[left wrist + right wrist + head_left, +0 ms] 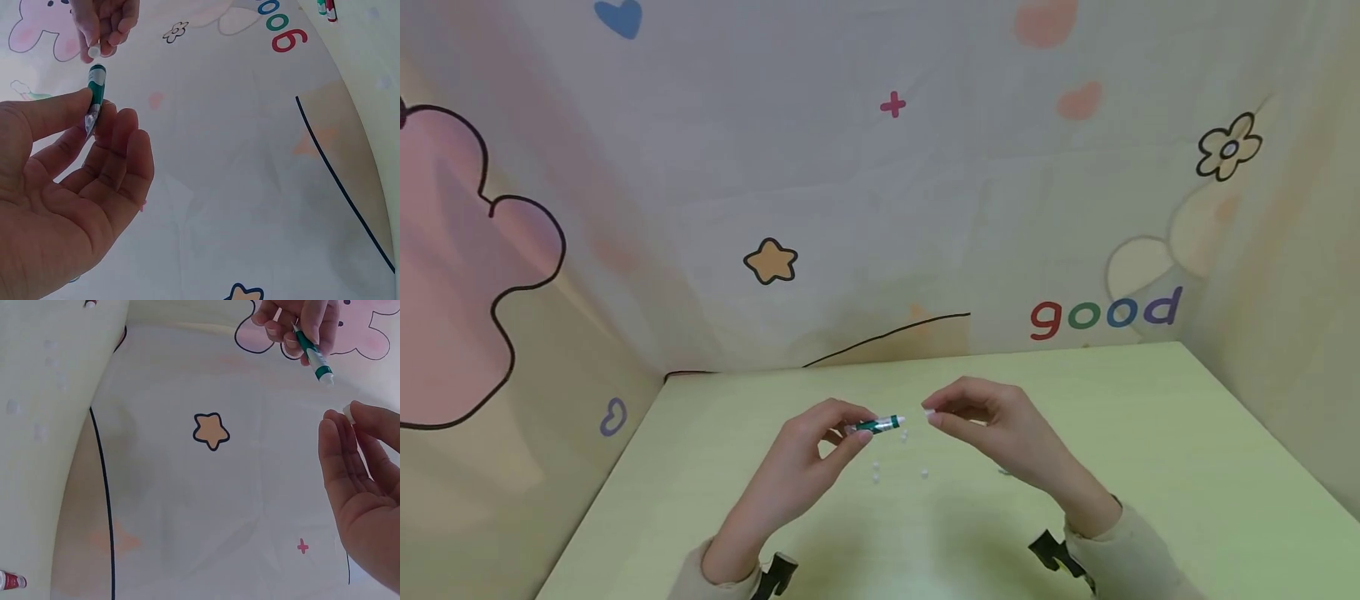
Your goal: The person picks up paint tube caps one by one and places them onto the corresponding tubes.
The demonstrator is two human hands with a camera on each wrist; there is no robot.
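My left hand [805, 454] pinches a small green and silver tube [883, 425] between thumb and fingers, with its white nozzle facing right. In the left wrist view the tube [97, 87] tapers to a flat crimped end near the fingers. A short gap away, my right hand [1000, 421] pinches a tiny white cap [929, 412] between thumb and fingertips. The right wrist view shows this cap [349, 414] just below the bare nozzle [328, 379], apart from it. Both hands are above the table.
Several small white pieces, including one [924, 474], lie on the pale green table [865, 542] below the hands. Other small tubes, one green [322, 6] and one red [330, 10], lie at the table's side. Printed cloth walls [850, 183] enclose the table.
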